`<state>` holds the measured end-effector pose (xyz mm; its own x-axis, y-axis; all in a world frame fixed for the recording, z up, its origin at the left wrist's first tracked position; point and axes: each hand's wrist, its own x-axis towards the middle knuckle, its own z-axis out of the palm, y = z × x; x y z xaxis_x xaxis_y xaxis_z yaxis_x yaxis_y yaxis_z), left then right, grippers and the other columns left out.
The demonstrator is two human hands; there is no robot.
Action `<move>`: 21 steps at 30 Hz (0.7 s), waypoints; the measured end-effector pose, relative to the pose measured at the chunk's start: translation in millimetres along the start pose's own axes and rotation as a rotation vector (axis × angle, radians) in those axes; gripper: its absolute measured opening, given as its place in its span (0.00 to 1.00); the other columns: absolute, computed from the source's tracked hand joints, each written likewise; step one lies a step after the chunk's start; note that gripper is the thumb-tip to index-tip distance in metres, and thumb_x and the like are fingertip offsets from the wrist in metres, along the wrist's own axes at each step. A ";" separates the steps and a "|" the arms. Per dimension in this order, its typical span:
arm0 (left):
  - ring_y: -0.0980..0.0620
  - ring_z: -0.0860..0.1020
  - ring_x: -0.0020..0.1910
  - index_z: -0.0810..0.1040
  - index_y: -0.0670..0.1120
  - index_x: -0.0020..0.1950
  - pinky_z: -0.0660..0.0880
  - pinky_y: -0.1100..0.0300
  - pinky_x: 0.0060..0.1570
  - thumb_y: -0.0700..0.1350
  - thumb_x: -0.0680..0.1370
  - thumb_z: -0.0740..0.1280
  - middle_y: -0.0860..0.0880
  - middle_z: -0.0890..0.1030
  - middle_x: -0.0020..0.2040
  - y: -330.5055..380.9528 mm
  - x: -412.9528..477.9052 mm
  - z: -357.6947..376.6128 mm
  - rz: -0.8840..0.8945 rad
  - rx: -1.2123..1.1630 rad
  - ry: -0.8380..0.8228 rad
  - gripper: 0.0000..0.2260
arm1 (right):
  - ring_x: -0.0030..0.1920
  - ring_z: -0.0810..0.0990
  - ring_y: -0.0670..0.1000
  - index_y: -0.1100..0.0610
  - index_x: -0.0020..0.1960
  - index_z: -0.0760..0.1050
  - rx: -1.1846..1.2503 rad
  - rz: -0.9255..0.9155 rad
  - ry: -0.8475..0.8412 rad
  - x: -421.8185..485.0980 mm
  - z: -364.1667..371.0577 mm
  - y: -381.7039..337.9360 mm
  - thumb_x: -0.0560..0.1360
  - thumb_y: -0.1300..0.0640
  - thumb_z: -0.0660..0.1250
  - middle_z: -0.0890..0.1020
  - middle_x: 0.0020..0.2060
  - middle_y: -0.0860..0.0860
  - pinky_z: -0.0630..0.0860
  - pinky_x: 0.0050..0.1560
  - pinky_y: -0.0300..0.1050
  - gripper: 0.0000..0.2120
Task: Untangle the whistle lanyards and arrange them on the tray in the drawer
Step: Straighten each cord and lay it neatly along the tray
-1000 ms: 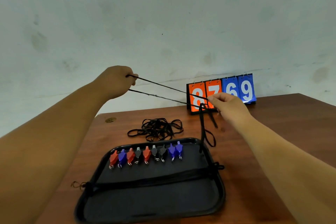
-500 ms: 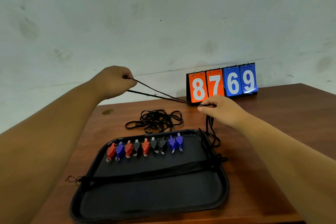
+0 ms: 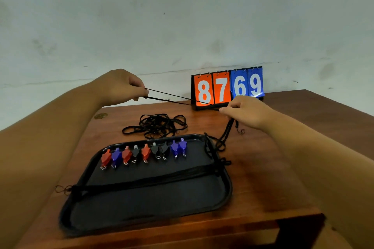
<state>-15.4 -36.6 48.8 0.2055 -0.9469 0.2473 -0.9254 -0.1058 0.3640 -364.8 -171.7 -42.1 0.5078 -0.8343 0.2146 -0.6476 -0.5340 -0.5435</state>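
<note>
Lowering toward the tray [image 3: 226, 184], both hands, left hand [image 3: 119, 87] and right hand [image 3: 247, 113], pinched one lanyard [image 3: 172, 98] taut at 12 o'clock; laying it down seemed next.

Soft, even indoor light fills the scene, with no single lamp in view. The pale wall [image 3: 182, 16] reads grey-green and a little dull. Shadows are faint; a dark patch lies on the bench [image 3: 273, 178] just right of the black tray [image 3: 227, 184]. A small glare spot shines at the lower edge of the blue number cards [image 3: 248, 85]. The wide lens bends the bench edges and swells both forearms at the sides. Fine detail looks soft and slightly smeared.
</note>
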 end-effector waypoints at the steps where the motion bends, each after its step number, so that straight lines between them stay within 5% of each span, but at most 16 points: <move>1: 0.54 0.81 0.47 0.89 0.57 0.45 0.72 0.56 0.45 0.55 0.82 0.71 0.56 0.87 0.45 3.4 -1.6 0.5 0.008 0.009 -0.002 0.09 | 0.41 0.78 0.49 0.55 0.41 0.81 -0.039 0.002 -0.011 -1.9 -3.7 -0.5 0.82 0.42 0.68 0.80 0.40 0.48 0.74 0.46 0.46 0.19; 3: 0.55 0.80 0.46 0.89 0.58 0.46 0.71 0.57 0.44 0.55 0.82 0.70 0.56 0.86 0.45 10.1 -4.9 1.3 0.023 0.041 -0.004 0.09 | 0.33 0.71 0.50 0.57 0.34 0.74 -0.103 0.007 -0.032 -7.2 -11.3 -1.1 0.81 0.50 0.68 0.74 0.32 0.51 0.69 0.39 0.47 0.18; 8: 0.55 0.80 0.44 0.88 0.57 0.46 0.69 0.58 0.41 0.53 0.83 0.69 0.54 0.86 0.44 20.1 -9.7 -1.4 0.040 0.064 0.032 0.09 | 0.38 0.73 0.50 0.53 0.37 0.75 -0.082 0.094 0.003 -22.8 -25.6 0.7 0.82 0.53 0.65 0.77 0.36 0.51 0.67 0.39 0.44 0.15; 12: 0.55 0.80 0.46 0.88 0.56 0.46 0.71 0.57 0.42 0.53 0.83 0.69 0.53 0.86 0.44 19.3 -7.5 -1.5 0.004 0.005 0.109 0.10 | 0.49 0.77 0.59 0.64 0.52 0.81 0.116 0.166 -0.069 -27.7 -23.9 -2.1 0.82 0.50 0.66 0.81 0.50 0.62 0.72 0.51 0.49 0.16; 14: 0.55 0.80 0.48 0.89 0.55 0.47 0.72 0.56 0.46 0.52 0.83 0.68 0.52 0.86 0.45 16.9 -6.4 -1.8 -0.016 -0.019 0.152 0.11 | 0.58 0.81 0.58 0.58 0.56 0.85 0.192 0.164 -0.091 -29.5 -18.7 -2.2 0.80 0.46 0.69 0.85 0.57 0.55 0.76 0.63 0.52 0.17; 17: 0.55 0.80 0.49 0.89 0.54 0.49 0.72 0.55 0.47 0.52 0.84 0.67 0.51 0.87 0.46 6.9 -4.8 -3.5 -0.078 -0.076 0.206 0.11 | 0.57 0.82 0.52 0.49 0.50 0.89 0.371 0.175 -0.089 -31.7 -10.5 2.6 0.79 0.44 0.70 0.89 0.54 0.46 0.76 0.66 0.54 0.13; 21: 0.49 0.80 0.55 0.88 0.53 0.50 0.71 0.53 0.53 0.51 0.84 0.66 0.52 0.87 0.46 -9.1 -5.5 -3.6 -0.121 -0.086 0.196 0.11 | 0.50 0.82 0.54 0.56 0.43 0.82 0.623 0.262 -0.019 -26.5 -2.8 7.1 0.82 0.43 0.68 0.90 0.48 0.51 0.76 0.58 0.55 0.18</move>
<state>-6.9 -29.3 47.4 0.3785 -0.8510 0.3641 -0.8618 -0.1804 0.4741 -384.5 -153.8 -49.4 0.3922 -0.9199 0.0003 -0.3053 -0.1305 -0.9433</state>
